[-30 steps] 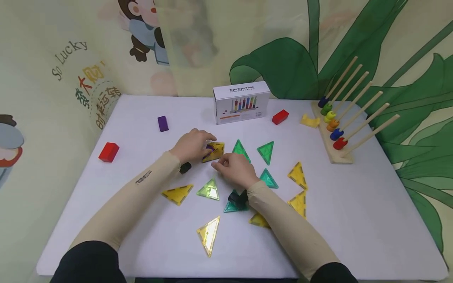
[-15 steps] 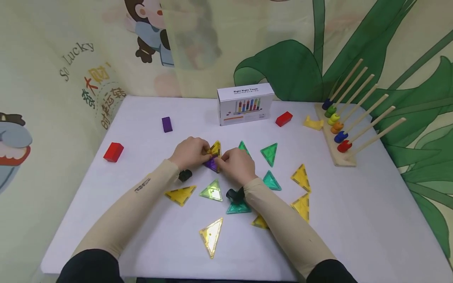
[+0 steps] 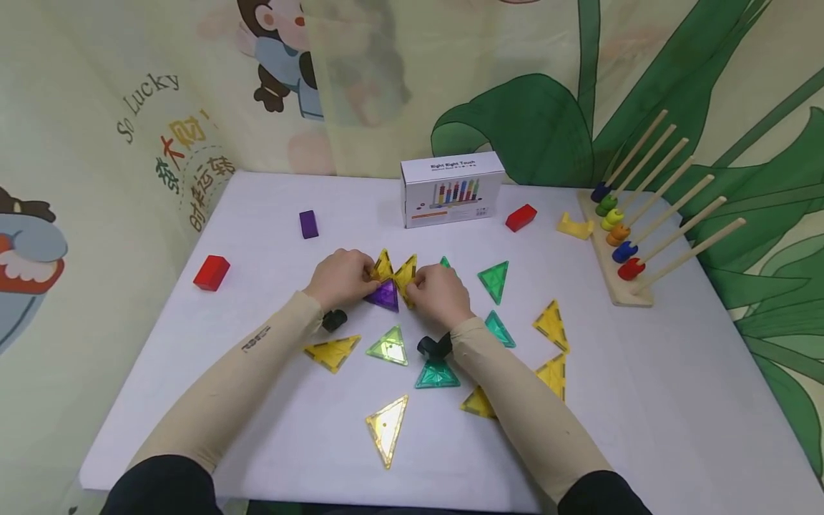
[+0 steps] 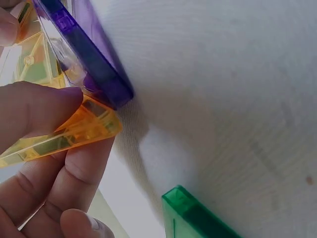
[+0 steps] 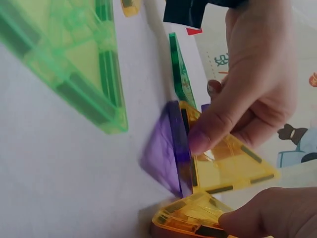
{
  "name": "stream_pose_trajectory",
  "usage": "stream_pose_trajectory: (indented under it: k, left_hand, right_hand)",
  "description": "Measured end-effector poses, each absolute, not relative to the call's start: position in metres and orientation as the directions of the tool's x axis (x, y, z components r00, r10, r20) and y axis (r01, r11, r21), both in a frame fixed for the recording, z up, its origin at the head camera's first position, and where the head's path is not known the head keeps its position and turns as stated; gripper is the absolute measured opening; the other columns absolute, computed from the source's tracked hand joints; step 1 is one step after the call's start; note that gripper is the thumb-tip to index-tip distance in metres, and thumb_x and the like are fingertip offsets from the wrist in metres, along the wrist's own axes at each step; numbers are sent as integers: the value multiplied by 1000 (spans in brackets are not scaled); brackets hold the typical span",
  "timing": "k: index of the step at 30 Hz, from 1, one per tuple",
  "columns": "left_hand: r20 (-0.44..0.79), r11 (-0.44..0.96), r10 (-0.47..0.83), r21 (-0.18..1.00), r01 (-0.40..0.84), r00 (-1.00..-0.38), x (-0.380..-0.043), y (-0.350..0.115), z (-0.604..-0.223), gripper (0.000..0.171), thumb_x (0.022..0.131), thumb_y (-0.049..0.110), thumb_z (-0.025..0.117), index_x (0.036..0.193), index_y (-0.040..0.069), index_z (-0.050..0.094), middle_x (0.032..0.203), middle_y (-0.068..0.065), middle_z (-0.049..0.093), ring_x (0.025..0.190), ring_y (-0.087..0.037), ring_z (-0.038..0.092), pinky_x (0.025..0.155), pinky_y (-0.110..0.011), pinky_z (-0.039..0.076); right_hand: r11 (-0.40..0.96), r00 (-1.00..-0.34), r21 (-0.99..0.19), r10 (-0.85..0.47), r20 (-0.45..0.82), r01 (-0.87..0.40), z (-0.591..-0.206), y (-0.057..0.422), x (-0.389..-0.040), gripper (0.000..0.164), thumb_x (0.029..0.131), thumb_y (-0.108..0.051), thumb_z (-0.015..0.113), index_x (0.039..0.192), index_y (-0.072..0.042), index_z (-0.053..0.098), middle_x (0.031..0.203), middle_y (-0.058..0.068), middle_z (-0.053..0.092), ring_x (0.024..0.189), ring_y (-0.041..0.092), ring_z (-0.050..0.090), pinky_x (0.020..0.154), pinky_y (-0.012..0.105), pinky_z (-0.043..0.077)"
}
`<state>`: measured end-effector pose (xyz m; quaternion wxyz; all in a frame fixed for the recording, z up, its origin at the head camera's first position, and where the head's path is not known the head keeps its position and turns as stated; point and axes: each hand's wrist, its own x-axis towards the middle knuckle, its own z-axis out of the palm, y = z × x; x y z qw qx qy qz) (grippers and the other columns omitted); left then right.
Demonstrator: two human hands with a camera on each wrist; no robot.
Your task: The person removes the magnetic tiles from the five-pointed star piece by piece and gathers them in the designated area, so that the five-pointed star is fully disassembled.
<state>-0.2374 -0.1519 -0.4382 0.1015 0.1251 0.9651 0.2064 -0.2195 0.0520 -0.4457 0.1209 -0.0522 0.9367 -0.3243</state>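
In the head view, my left hand (image 3: 341, 277) pinches a yellow triangular magnetic tile (image 3: 383, 266) between thumb and fingers. My right hand (image 3: 441, 295) pinches a second yellow triangular tile (image 3: 405, 274). A purple triangular tile (image 3: 385, 295) leans between the two, facing me. Seen from the right wrist, the purple tile (image 5: 166, 148) meets the left hand's yellow tile (image 5: 233, 163) along one edge, and the right hand's yellow tile (image 5: 193, 215) comes up to their lower corner. From the left wrist, the left thumb (image 4: 39, 109) presses on its yellow tile beside the purple tile's thick edge.
Loose triangular tiles lie around the hands: light green (image 3: 389, 346), teal (image 3: 438, 374), green (image 3: 494, 282) and several yellow (image 3: 333, 352). Farther back are a purple block (image 3: 309, 224), red blocks (image 3: 211, 272), a white box (image 3: 453, 193) and a wooden peg stand (image 3: 618, 268) with coloured rings.
The yellow and purple pieces between my hands have spread apart, so two yellow tiles now show above the purple one. The right hand has moved up to grip a yellow tile.
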Motion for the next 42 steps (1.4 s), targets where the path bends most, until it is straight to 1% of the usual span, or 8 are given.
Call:
stream_pose_trajectory:
  k: [6,13,21,24,28,33,36,42]
  left_hand:
    - [-158,886,278,423,189,-948,-236,-153,-435,28,92,27,74,72,11,63,62,1,55,60,-14,48,55,-26,34]
    - [-183,889,264,427,165,-947,-233,-153,-434,24,93,28,75,79,10,68,67,0,61,63,-15,52,58,-26,38]
    - [-180,875,277,452,171,-944,-230,-153,-433,21,93,28,74,84,9,70,67,0,62,62,-14,52,58,-26,38]
    - [-171,860,287,478,175,-943,-229,-155,-432,20,92,27,74,88,8,72,70,-2,66,63,-15,53,59,-26,39]
    - [-152,823,321,534,196,-935,-229,-159,-432,19,92,26,75,86,9,71,76,-3,70,64,-14,53,60,-26,41]
    - [-129,780,361,585,223,-924,-231,-164,-429,23,92,28,78,82,10,67,80,-3,71,66,-15,51,62,-27,39]
    - [-142,775,340,603,191,-929,-232,-167,-428,22,91,28,80,91,10,69,86,-4,74,71,-15,56,67,-28,42]
    - [-178,785,206,617,54,-962,-243,-185,-425,36,94,29,77,120,5,70,105,-13,77,91,-24,68,80,-33,51]
  right_hand:
    - [795,-969,-606,-131,-208,22,-446,55,-227,18,95,-23,62,90,-10,74,73,1,66,64,17,54,51,27,37]
    - [809,-974,-586,-97,-203,41,-450,51,-239,27,98,-28,63,79,-12,73,70,1,66,65,18,55,54,29,38]
    - [799,-978,-595,-41,-205,91,-451,47,-241,30,97,-35,70,115,-11,76,97,4,77,88,23,67,75,38,53]
    - [778,-980,-626,-91,-177,41,-452,48,-239,32,96,-34,70,119,-12,74,100,6,77,88,24,69,77,40,54]
    - [688,-947,-725,-250,-202,-28,-454,49,-238,31,95,-32,73,118,-11,73,102,6,77,87,19,69,75,30,53]
    - [620,-891,-784,-358,-278,-5,-453,48,-239,24,95,-26,76,107,-6,73,91,4,71,72,12,57,61,22,45]
    - [630,-887,-776,-363,-285,-9,-452,47,-239,20,96,-24,75,100,-5,74,84,3,68,67,11,53,57,21,42]
    - [717,-899,-696,-324,-294,-31,-450,51,-236,24,96,-28,75,108,-7,76,90,5,72,76,14,56,64,22,44]
